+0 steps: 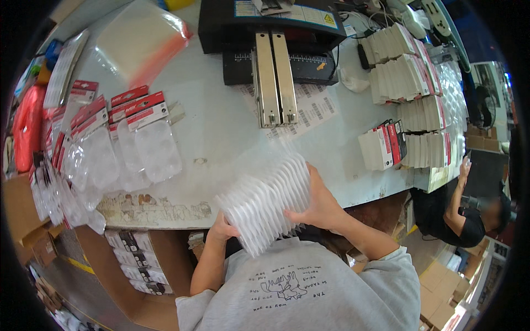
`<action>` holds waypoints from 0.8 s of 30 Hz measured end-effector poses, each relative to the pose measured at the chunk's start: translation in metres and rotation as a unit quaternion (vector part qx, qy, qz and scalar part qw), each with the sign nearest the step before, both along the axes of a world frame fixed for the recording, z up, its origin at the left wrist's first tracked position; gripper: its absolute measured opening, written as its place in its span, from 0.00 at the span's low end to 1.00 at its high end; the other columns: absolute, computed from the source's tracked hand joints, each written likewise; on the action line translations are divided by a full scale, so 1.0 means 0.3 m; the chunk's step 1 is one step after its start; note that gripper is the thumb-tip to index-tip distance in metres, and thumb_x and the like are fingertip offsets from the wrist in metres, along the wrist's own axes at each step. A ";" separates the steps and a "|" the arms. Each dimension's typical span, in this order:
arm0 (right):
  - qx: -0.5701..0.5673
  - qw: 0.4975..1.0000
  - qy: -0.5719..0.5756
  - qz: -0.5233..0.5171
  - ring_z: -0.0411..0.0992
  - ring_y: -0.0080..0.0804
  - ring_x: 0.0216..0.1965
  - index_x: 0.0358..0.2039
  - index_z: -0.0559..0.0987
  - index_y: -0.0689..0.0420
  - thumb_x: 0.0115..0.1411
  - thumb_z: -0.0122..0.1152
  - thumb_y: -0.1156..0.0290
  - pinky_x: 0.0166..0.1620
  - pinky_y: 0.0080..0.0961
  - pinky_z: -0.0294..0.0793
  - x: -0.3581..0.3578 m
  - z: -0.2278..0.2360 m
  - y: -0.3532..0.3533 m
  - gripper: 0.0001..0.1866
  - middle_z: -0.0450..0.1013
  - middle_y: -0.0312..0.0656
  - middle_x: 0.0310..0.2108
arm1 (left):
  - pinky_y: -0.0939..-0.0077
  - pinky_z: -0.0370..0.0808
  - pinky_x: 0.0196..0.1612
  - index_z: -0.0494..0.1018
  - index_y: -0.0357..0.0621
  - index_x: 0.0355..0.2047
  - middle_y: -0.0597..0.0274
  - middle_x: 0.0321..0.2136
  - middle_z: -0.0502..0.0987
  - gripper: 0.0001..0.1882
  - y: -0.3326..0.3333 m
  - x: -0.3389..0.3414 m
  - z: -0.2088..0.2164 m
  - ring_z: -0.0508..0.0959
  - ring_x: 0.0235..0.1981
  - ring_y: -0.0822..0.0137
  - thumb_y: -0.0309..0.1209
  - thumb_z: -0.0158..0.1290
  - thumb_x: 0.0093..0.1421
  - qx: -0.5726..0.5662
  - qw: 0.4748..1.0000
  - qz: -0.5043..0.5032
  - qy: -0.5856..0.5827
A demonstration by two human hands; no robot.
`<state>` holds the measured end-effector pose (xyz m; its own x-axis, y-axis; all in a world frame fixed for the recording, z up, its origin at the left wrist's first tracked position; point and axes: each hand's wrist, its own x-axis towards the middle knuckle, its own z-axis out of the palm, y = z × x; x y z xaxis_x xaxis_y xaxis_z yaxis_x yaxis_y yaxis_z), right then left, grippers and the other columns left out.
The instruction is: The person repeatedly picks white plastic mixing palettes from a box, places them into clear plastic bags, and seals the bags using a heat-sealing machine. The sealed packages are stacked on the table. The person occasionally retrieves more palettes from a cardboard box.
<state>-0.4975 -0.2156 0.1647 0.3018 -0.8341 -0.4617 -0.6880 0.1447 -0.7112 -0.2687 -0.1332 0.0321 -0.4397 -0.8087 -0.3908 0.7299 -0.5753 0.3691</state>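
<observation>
Clear plastic trays (266, 204), stacked in a row, sit clamped between my left hand (223, 228) and right hand (317, 203) over the near edge of the worn table (212, 135). Below, a cardboard box (99, 270) holds white packs (138, 262). A black machine (221, 34) stands ahead; a person (472, 227) is off to my right.

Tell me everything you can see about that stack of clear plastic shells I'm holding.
The stack is many thin, translucent, whitish plastic shells nested closely, their wavy rims showing as repeated ridges. It runs slantwise, held between your left hand at its lower left and your right hand at its right end. It's over the table's near edge; whether it touches the table, I can't tell.
</observation>
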 end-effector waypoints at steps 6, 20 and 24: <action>-0.142 0.986 0.008 -0.082 0.62 0.51 0.53 0.56 0.55 0.64 0.35 0.71 0.63 0.53 0.34 0.63 -0.003 -0.033 0.097 0.49 0.60 0.56 0.51 | 0.67 0.49 0.62 0.51 0.31 0.60 0.48 0.60 0.56 0.59 -0.029 -0.051 0.122 0.55 0.62 0.58 0.34 0.70 0.27 -0.360 0.919 -0.014 -0.162; -0.353 0.929 -0.055 -0.099 0.65 0.49 0.49 0.54 0.62 0.63 0.38 0.69 0.73 0.49 0.37 0.65 0.039 -0.072 0.212 0.41 0.65 0.53 0.50 | 0.65 0.53 0.61 0.41 0.35 0.63 0.52 0.59 0.56 0.69 0.148 -0.117 0.302 0.56 0.61 0.60 0.37 0.73 0.24 -0.319 0.882 0.050 -0.343; -0.241 0.968 -0.056 -0.033 0.65 0.53 0.49 0.57 0.57 0.62 0.37 0.71 0.66 0.51 0.38 0.65 -0.005 -0.063 0.105 0.47 0.63 0.54 0.50 | 0.65 0.53 0.61 0.46 0.36 0.62 0.51 0.59 0.56 0.65 0.086 -0.084 0.191 0.57 0.61 0.59 0.36 0.73 0.25 -0.356 0.881 0.041 -0.310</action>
